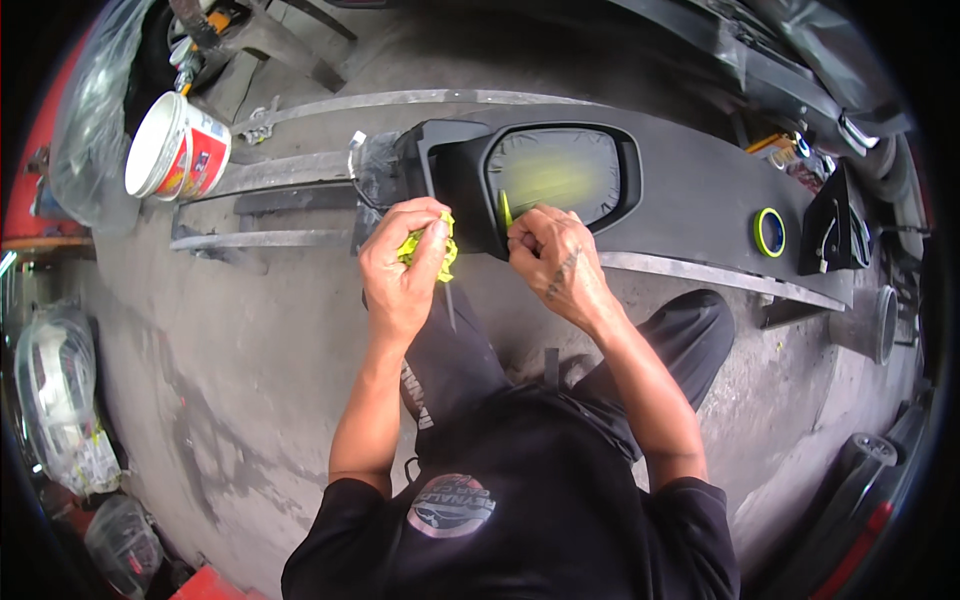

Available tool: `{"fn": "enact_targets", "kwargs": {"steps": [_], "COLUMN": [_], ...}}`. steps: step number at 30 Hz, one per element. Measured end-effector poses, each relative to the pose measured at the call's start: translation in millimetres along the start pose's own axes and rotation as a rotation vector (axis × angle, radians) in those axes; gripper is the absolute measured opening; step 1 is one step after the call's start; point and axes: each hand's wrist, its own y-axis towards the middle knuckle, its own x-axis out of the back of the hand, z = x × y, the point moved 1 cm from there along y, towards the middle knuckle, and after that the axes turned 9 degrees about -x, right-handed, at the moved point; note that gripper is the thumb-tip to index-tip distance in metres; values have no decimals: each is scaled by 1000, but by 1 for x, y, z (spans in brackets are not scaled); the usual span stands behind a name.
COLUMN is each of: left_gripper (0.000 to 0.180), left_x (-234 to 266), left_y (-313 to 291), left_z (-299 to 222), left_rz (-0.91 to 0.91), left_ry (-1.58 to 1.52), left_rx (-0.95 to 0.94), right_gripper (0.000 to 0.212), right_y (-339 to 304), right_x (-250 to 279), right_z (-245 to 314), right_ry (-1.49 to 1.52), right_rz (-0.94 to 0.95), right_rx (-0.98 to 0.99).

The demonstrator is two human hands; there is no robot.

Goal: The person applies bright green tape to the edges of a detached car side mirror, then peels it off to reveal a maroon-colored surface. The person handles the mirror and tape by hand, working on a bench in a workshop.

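Observation:
A black car side mirror [430,165] lies on a dark board, its oval glass [555,180] facing up under a wrinkled cover with a yellowish smear. Crumpled yellow-green masking tape [447,262] is bunched in the fingers of my left hand [395,275], just below the mirror's base. At the lower left of the glass, my right hand [562,262] pinches a short strip of yellow-green tape [505,208], whose tip sticks up past the fingers. Whether that strip still adheres to the mirror housing I cannot tell.
The board [690,190] rests on a metal frame [265,240]. To the right are a yellow-green tape roll [769,232] and a black angular part [838,225]. A white bucket [150,150] stands left, near plastic-wrapped parts [100,160].

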Motion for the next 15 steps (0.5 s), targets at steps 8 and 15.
{"fn": "enact_targets", "kwargs": {"steps": [8,15], "left_gripper": [6,8], "left_x": [-1,1], "left_y": [2,3], "left_z": [-1,-3], "left_rz": [27,39], "left_ry": [42,38], "left_rx": [-20,-8], "right_gripper": [9,11], "right_y": [0,-1], "right_x": [1,8], "right_z": [-8,-7], "right_ry": [-120,-31], "right_rz": [-65,-60], "right_rx": [309,242]}}
